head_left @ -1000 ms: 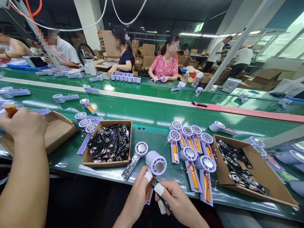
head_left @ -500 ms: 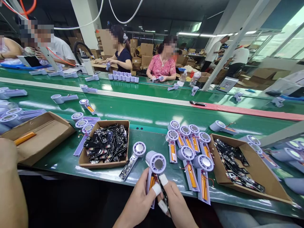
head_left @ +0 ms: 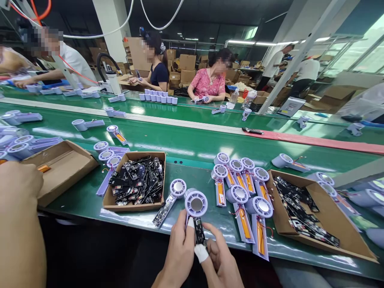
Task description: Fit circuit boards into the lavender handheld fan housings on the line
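Gripped by the left hand (head_left: 181,246), the fan (head_left: 196,204) is above the bench's (head_left: 192,170) near edge, facing the person, probably so the board (head_left: 199,230) is easily seen. The right hand (head_left: 222,254) lays its thumb on the board's lower end, perhaps for steadiness (whether its fingers close behind, I cannot tell).

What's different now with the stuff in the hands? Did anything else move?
The black circuit board, edge-on before, turned so its broad face shows below the purple piece's round head; the orange strip there no longer shows. Purple units on the near belt slid slightly right. The left hand still holds the purple piece. Board boxes stayed put.
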`<action>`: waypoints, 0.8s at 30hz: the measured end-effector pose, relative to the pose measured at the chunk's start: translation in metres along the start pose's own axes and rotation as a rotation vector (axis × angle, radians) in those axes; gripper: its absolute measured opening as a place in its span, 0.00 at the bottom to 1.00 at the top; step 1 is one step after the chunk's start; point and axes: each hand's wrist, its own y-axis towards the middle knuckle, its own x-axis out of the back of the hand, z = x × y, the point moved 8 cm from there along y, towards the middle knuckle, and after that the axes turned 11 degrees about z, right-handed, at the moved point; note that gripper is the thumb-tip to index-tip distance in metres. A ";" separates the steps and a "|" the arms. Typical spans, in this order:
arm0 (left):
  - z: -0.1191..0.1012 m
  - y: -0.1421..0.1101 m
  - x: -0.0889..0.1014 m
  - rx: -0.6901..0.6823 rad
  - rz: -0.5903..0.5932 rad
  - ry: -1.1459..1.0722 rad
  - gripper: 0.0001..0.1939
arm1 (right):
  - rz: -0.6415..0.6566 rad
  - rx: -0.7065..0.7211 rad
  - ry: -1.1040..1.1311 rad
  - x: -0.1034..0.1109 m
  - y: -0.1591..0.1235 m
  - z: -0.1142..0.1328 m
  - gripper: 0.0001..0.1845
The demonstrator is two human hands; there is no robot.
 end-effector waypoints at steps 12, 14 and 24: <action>-0.004 0.004 -0.013 0.031 0.202 -0.308 0.31 | -0.224 0.279 -0.595 -0.003 0.001 0.008 0.25; 0.000 0.005 -0.014 0.045 0.149 -0.232 0.34 | -0.208 0.273 -0.791 -0.009 0.003 0.007 0.26; 0.001 0.021 -0.015 0.005 0.059 -0.124 0.28 | -0.255 0.344 -1.153 -0.016 0.012 0.000 0.46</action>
